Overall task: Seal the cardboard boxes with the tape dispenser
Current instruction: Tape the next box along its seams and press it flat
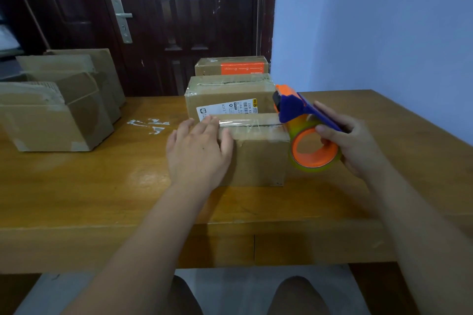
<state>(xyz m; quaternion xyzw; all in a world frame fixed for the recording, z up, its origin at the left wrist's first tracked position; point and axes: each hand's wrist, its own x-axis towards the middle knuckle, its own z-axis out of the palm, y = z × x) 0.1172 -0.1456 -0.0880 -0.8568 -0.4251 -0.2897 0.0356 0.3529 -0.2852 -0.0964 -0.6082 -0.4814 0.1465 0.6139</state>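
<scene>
At the centre of the frame the near cardboard box (258, 158) is being pinned to the tabletop (102, 186) by the left hand (198, 147), fingers laid straight and flat across the left end of its top. That end of the box is being hidden by the hand. A strip of clear tape (250, 124) is lying along the top seam, from the fingertips to the right edge.

Just right of centre the tape dispenser (302, 112) is being gripped by the right hand (355, 143), fingers and thumb curled round its blue handle, much of which is being covered by them. The orange-cored roll is hanging beside the box's upper right corner. Whether the cutter end is touching the cardboard cannot be told, nor whether the strip is joined to the roll.

Directly behind, a second box (230, 92) is being partly hidden by the near one, its white label too small to be read, and a third box (230, 65) with an orange label is being glimpsed beyond. At the left a cluster of boxes (56, 120) is being cut off by the frame's edge, with tape scraps (148, 125) lying on the tabletop beside it.
</scene>
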